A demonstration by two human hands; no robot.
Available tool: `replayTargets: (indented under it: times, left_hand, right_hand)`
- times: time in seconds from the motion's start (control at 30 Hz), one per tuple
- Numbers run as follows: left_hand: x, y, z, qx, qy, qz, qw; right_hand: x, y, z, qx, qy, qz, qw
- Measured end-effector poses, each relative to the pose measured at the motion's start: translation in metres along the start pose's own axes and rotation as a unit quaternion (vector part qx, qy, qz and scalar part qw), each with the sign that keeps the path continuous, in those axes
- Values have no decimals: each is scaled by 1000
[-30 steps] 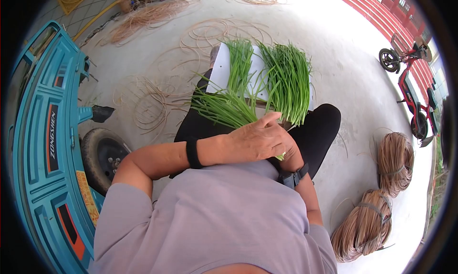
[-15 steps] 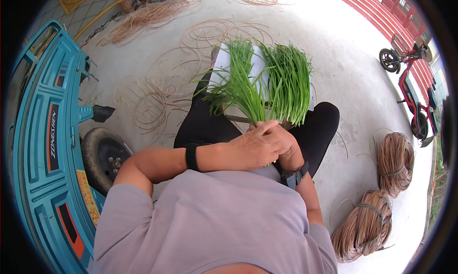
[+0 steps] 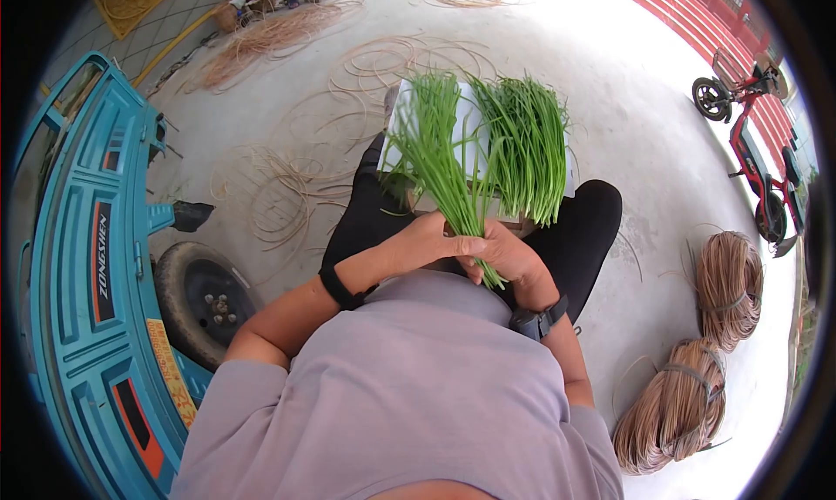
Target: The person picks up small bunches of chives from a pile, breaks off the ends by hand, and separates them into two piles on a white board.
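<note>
A bunch of chives (image 3: 448, 165) slants from the upper left down to my lap, and both hands meet on its lower part. My left hand (image 3: 431, 243) closes on the stems from the left, its thumb lying across them. Around the same stems from the right, my right hand (image 3: 507, 252) is closed. The cut ends stick out below the hands. A pile of chives (image 3: 527, 147) lies beyond on a pale sheet (image 3: 396, 147) in front of my knees, just right of the held bunch. Some fingers are hidden behind the stems.
To the left stands a blue vehicle (image 3: 78, 239) with a wheel (image 3: 205, 300). Loose coils of cane-like strips (image 3: 287, 187) lie on the concrete. Tied brown bundles (image 3: 675, 409) sit at the right. Farther back is a red scooter (image 3: 758, 165), near red steps (image 3: 670, 17).
My left hand has drawn back leftward from on top of my right hand and now holds the stems from the left. The lower stem ends now show more clearly below the hands.
</note>
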State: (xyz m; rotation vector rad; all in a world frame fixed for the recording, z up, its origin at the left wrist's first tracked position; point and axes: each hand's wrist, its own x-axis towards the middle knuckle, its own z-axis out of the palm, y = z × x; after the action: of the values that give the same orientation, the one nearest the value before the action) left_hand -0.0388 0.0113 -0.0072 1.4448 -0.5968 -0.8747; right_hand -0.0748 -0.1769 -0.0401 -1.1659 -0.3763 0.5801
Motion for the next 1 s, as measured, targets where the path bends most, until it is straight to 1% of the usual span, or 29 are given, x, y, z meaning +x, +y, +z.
replayTargets:
  times: [0.03, 0.07, 0.13, 0.17, 0.2, 0.27, 0.33, 0.37, 0.47, 0.5, 0.6, 0.73, 0.77, 1.0]
  left_hand:
    - [3, 1, -3, -18, -10, 12, 1000]
    - [6, 2, -4, -37, -19, 24, 999]
    - [11, 5, -4, -72, 26, 75, 994]
    - [12, 7, -3, -89, 50, 100, 990]
    - [13, 10, -4, -111, 44, 103, 987]
    - [11, 18, -8, -149, 35, 111, 982]
    - [9, 31, -6, -161, 75, 146, 973]
    - [7, 38, -4, -166, 95, 165, 968]
    - [1, 59, -4, -169, 141, 242, 945]
    - [-2, 64, -3, -152, 154, 258, 941]
    - [-10, 71, 1, -140, 171, 284, 933]
    - [-21, 78, 5, -82, 184, 329, 923]
    - [-22, 78, 2, -71, 184, 338, 920]
    - [-33, 86, 2, -73, 216, 366, 902]
  right_hand:
    - [1, -1, 2, -43, 15, 15, 999]
    - [0, -3, 1, -38, 2, 31, 999]
    - [-3, -8, -2, -28, -26, 63, 997]
    - [-3, -9, 1, -45, -7, 60, 997]
    - [-3, -9, 7, -63, 11, 56, 996]
    - [0, -6, 11, -104, 15, 57, 993]
    - [3, -2, 4, -152, -13, 69, 986]
    - [4, 1, 2, -165, 13, 77, 983]
    - [2, -15, 15, -227, 95, 101, 964]
    - [1, -15, 15, -242, 108, 100, 959]
    - [0, -12, 13, -256, 111, 95, 955]
    - [-1, -9, 17, -258, 108, 54, 959]
    - [-1, -8, 16, -254, 112, 70, 958]
    - [-3, -4, 12, -277, 113, 52, 953]
